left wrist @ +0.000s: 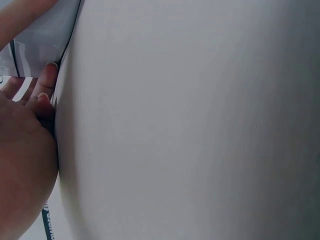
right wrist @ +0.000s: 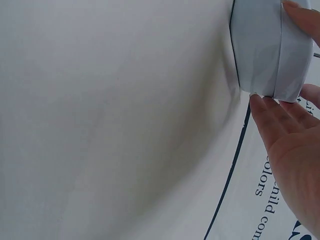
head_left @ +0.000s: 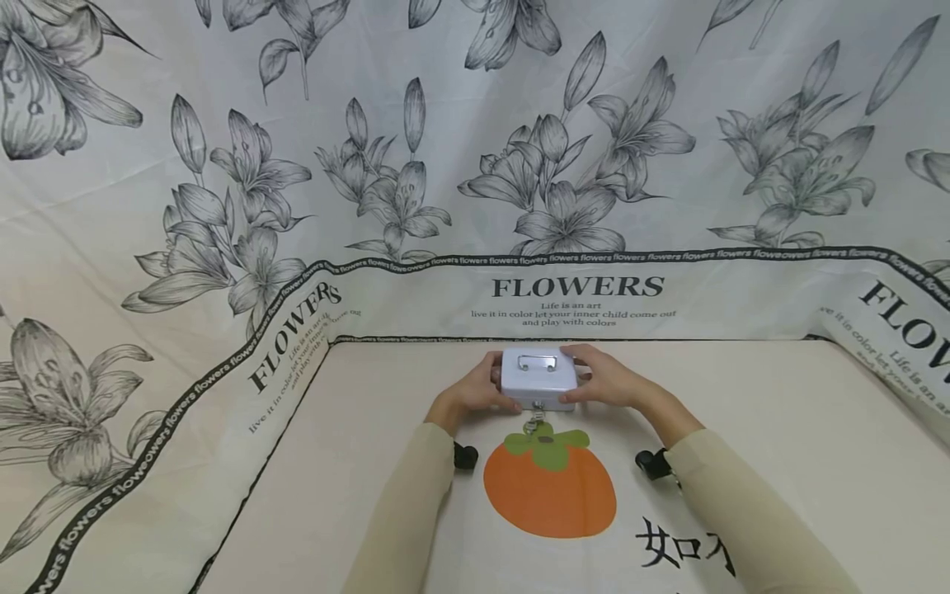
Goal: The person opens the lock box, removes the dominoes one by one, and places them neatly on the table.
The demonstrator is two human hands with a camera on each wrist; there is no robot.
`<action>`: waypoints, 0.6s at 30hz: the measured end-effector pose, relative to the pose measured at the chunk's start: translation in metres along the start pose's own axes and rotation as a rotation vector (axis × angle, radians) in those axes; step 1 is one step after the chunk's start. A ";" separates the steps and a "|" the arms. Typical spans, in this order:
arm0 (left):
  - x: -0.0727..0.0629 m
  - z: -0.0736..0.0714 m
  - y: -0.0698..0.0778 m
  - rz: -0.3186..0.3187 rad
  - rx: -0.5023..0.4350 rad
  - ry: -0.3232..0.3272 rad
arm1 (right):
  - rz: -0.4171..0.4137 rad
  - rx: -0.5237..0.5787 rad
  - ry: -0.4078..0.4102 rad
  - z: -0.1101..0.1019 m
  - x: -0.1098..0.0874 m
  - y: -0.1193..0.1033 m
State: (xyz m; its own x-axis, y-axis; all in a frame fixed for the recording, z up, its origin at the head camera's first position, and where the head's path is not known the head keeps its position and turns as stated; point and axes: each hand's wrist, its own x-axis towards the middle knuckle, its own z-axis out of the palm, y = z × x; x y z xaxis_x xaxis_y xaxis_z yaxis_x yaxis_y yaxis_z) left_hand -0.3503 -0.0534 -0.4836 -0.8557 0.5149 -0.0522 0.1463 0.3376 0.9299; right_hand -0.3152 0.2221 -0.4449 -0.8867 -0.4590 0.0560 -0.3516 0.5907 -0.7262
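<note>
Two hands frame a small white box at the centre of the head view, set on a cream tabletop just above a printed orange persimmon. The left hand presses against the box's left side, the right hand against its right, fingers reaching round toward the far edge. Each grip closes on the box from its own side, the fingers only gently bent.

A metal handle lies flat in a recess on the lid. From the box's near face a bunch of keys hangs down over the persimmon's green leaves.

In the left wrist view the fingers lie against a pale surface at the left edge of the frame, the rest of the picture filled by blurred white. In the right wrist view the right hand's fingers touch the lower corner of the box at the upper right of the frame.

A lily-patterned cloth lettered "FLOWERS" rises behind and to both sides. Cream sleeves cover both forearms.
</note>
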 end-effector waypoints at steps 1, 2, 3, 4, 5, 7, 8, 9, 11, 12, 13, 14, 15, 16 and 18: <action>0.000 0.000 0.000 -0.001 0.002 -0.001 | -0.003 0.002 -0.001 0.000 0.000 0.000; -0.001 0.000 0.000 0.001 0.001 -0.003 | -0.014 0.001 -0.001 0.001 0.000 0.000; -0.001 -0.001 -0.001 0.002 0.001 -0.004 | -0.017 0.004 -0.003 0.001 0.000 0.000; 0.000 -0.001 -0.001 0.003 -0.002 -0.005 | -0.019 0.005 -0.003 0.002 0.000 0.001; 0.000 -0.001 -0.002 0.006 -0.004 -0.006 | -0.022 0.007 0.000 0.002 0.000 0.000; 0.000 -0.002 -0.002 0.009 -0.012 -0.008 | -0.027 0.005 0.006 0.002 0.000 0.000; 0.001 -0.002 -0.003 0.012 -0.017 -0.012 | -0.030 0.006 0.010 0.003 0.000 0.000; 0.002 -0.002 -0.003 0.012 -0.020 -0.014 | -0.020 0.007 0.017 0.003 -0.001 0.001; 0.002 -0.002 -0.003 0.010 -0.025 -0.018 | -0.019 0.005 0.032 0.002 -0.001 0.001; 0.002 -0.002 -0.003 0.008 -0.027 -0.018 | -0.018 0.003 0.038 0.002 -0.001 0.002; 0.002 -0.002 -0.002 0.006 -0.025 -0.018 | -0.023 0.001 0.044 0.002 -0.001 0.003; 0.001 -0.001 -0.002 0.006 -0.021 -0.017 | -0.023 -0.001 0.052 0.001 -0.001 0.004; 0.001 -0.001 -0.001 0.004 -0.018 -0.016 | -0.025 -0.004 0.059 0.001 -0.001 0.005; 0.001 -0.001 -0.001 0.005 -0.017 -0.015 | -0.032 -0.007 0.063 0.001 0.000 0.006; 0.001 -0.001 0.001 0.004 -0.012 -0.012 | -0.034 -0.011 0.065 0.000 0.001 0.009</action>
State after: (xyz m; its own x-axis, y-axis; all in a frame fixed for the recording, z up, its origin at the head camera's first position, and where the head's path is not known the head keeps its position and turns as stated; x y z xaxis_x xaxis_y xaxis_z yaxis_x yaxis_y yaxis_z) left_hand -0.3510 -0.0533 -0.4829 -0.8492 0.5254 -0.0527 0.1435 0.3258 0.9345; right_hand -0.3191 0.2270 -0.4509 -0.8916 -0.4350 0.1254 -0.3851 0.5832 -0.7152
